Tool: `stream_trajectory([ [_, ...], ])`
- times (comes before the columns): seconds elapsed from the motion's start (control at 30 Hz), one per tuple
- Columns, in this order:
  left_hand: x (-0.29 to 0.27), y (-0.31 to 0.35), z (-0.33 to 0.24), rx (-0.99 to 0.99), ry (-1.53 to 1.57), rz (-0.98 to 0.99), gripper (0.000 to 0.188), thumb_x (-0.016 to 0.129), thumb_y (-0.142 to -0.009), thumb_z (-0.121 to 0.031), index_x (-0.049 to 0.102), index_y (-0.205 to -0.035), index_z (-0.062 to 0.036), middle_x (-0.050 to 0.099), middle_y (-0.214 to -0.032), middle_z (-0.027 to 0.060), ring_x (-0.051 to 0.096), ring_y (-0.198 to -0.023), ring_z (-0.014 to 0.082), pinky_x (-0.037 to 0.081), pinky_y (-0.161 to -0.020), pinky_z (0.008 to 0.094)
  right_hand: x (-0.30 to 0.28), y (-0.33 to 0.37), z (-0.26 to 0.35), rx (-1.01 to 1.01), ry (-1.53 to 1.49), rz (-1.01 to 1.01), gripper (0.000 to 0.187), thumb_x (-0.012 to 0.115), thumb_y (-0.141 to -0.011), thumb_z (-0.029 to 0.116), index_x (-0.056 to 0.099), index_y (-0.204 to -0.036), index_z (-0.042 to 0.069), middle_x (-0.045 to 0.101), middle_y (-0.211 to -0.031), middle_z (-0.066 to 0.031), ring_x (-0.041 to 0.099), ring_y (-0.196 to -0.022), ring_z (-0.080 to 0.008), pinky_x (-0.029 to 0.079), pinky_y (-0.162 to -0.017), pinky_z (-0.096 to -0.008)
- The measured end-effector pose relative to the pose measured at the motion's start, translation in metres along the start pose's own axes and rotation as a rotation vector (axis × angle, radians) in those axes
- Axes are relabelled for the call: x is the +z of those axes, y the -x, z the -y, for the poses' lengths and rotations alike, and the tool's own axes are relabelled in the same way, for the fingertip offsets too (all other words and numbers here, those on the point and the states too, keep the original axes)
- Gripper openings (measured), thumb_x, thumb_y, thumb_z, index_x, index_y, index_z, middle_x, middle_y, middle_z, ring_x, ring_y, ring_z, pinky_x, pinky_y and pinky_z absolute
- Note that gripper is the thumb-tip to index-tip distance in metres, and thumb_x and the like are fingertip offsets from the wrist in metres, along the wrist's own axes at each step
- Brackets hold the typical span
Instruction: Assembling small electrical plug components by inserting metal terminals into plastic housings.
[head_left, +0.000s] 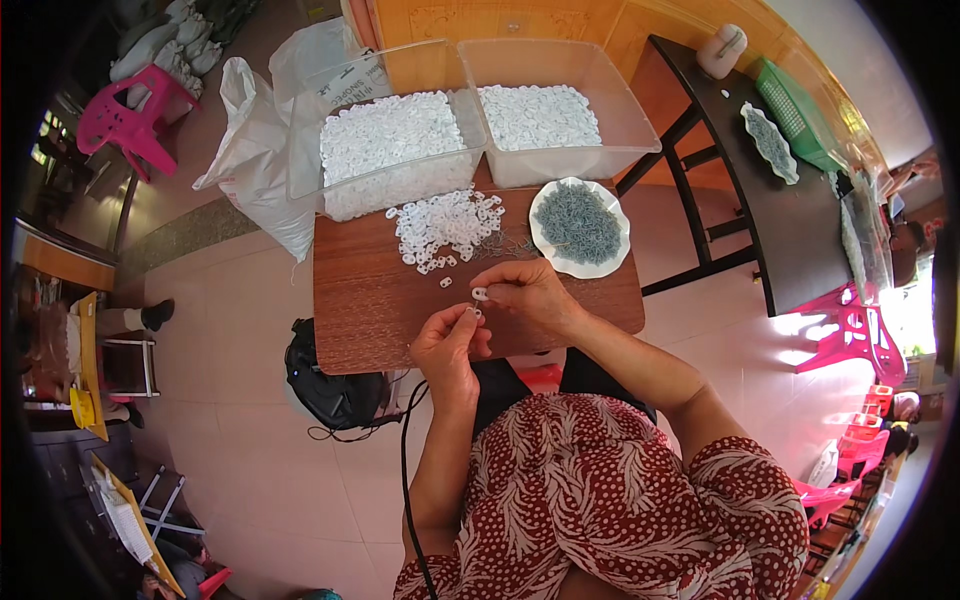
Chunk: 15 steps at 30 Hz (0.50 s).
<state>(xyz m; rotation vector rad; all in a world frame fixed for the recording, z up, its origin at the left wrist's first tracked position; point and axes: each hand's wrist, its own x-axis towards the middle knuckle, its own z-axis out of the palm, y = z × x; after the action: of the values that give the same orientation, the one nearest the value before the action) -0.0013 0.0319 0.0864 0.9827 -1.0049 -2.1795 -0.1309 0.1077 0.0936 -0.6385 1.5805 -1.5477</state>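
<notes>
Over the brown wooden table (365, 320), my hands meet close together near its front edge. My right hand (538, 298) pinches a small white plastic piece with holes (481, 294). Just below it, another white piece (477, 313) sits between the thumb and fingers of my left hand (450, 348). Something thin and grey seems to lie between the two pieces, too small to make out. Beyond my hands spreads a loose pile of the same white pieces (445, 228). To its right, a white scalloped plate (544, 248) holds many small grey metal-looking parts (578, 222).
Two clear plastic bins (400, 170) (560, 165) full of white pieces stand at the table's back. A white sack (250, 150) leans at left. A black bag (325, 375) lies on the floor. At right, a dark table (770, 220) bears a green basket (795, 115).
</notes>
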Motion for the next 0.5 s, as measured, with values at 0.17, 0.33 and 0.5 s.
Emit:
stream_trajectory([
  [0.17, 0.0007, 0.0002, 0.0007, -0.004, -0.015, -0.003, 0.011, 0.063, -0.083, -0.004, 0.062, -0.09, 0.0042, 0.064, -0.074, 0.0109, 0.06, -0.055, 0.0136, 0.046, -0.042, 0.0231, 0.0026, 0.0002, 0.0013, -0.004, 0.039, -0.005, 0.017, 0.058, -0.08, -0.002, 0.068, -0.094, 0.0, 0.065, -0.082, -0.0041, 0.058, -0.074, -0.0072, 0.047, -0.066, -0.0223],
  [0.33, 0.001, -0.0007, 0.0003, 0.004, -0.046, -0.031, 0.009, 0.062, -0.083, -0.003, 0.062, -0.089, 0.0048, 0.064, -0.074, 0.0105, 0.06, -0.054, 0.0137, 0.046, -0.042, 0.0226, 0.0044, -0.0012, -0.0023, -0.07, 0.092, -0.017, 0.016, 0.06, -0.079, -0.001, 0.068, -0.093, 0.001, 0.067, -0.086, -0.0041, 0.059, -0.078, -0.0085, 0.048, -0.069, -0.0236],
  [0.5, 0.0005, -0.0004, 0.0036, 0.027, -0.042, -0.039, 0.009, 0.062, -0.083, -0.003, 0.062, -0.088, 0.0049, 0.064, -0.074, 0.0103, 0.06, -0.054, 0.0136, 0.046, -0.042, 0.0224, 0.0053, -0.0021, -0.0053, -0.085, 0.131, -0.027, 0.015, 0.061, -0.079, 0.0, 0.068, -0.093, 0.001, 0.067, -0.086, -0.0054, 0.059, -0.079, -0.009, 0.048, -0.07, -0.0239],
])
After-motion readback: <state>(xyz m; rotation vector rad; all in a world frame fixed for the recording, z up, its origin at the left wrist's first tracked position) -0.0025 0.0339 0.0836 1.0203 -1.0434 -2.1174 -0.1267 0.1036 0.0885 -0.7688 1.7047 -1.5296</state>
